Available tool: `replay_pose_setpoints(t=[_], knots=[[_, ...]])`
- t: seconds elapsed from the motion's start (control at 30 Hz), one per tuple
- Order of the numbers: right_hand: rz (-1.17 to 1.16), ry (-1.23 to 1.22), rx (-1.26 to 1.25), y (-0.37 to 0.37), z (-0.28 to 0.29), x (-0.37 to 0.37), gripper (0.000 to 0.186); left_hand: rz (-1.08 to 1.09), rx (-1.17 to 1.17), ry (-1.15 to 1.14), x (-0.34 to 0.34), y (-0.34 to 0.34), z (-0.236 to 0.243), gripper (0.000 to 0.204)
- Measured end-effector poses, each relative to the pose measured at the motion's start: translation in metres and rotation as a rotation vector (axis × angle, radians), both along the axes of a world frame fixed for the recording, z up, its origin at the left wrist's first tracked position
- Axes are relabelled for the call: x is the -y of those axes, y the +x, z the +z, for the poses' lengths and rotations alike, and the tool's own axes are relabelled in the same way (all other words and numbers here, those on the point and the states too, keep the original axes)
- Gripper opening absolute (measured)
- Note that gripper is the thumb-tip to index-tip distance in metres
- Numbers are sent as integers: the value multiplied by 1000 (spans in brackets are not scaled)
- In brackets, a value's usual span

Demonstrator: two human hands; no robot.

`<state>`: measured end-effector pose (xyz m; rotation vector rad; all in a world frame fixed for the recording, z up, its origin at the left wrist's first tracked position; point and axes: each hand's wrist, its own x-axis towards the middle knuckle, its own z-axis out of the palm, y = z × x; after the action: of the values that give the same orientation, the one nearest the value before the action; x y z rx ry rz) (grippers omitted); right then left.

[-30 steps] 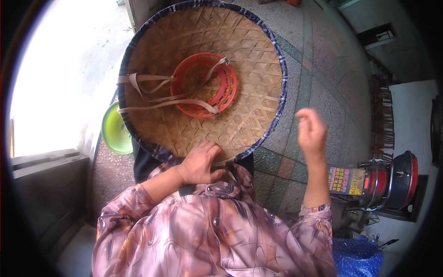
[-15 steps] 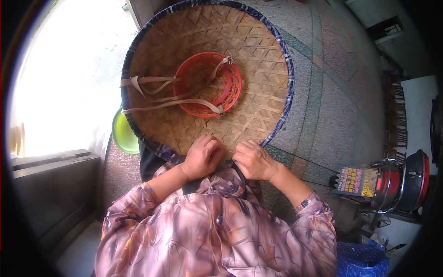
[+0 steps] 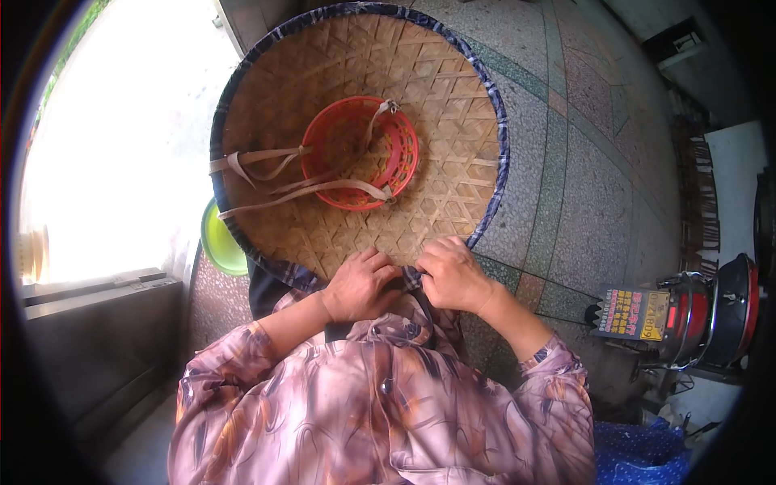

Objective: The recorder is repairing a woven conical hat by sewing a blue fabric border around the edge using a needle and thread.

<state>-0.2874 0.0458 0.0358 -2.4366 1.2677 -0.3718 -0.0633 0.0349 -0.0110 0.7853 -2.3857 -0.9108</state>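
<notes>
A wide woven bamboo hat (image 3: pixel 453 162) with a dark blue cloth rim is turned inner side up in front of my chest. In its middle sits a red plastic head ring (image 3: pixel 360 153), with tan straps (image 3: pixel 267 162) trailing to the left. My left hand (image 3: pixel 364 284) and my right hand (image 3: pixel 453 275) both grip the near rim, side by side and almost touching. My sleeves are a pink and brown print.
A green bowl (image 3: pixel 220 246) peeks out under the hat's left edge. Terrazzo floor with tile bands (image 3: pixel 566 186) lies to the right. A colourful box (image 3: pixel 634 314) and a red and black appliance (image 3: pixel 711 311) stand at the right. A grey ledge (image 3: pixel 97 331) runs along the left; blue cloth (image 3: pixel 638 453) lies lower right.
My right hand came down from the air to the hat's near rim beside the left hand. The hat shifted slightly to the right.
</notes>
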Motion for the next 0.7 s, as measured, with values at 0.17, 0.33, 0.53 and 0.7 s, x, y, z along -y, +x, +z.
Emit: replay_pose_setpoints(t=[0.17,0.33,0.53,0.7], knots=[[81,19,124,-1,9,2,15,25,-3,26,1,-1,1,34],[171,-49,58,-1,-3,-1,13,27,-21,36,1,0,1,34],[140,-39,131,-4,-7,-4,4,22,-18,45,-1,0,3,28],[103,16,100,-4,-7,-4,3,-24,-34,89,-1,-1,-3,15]])
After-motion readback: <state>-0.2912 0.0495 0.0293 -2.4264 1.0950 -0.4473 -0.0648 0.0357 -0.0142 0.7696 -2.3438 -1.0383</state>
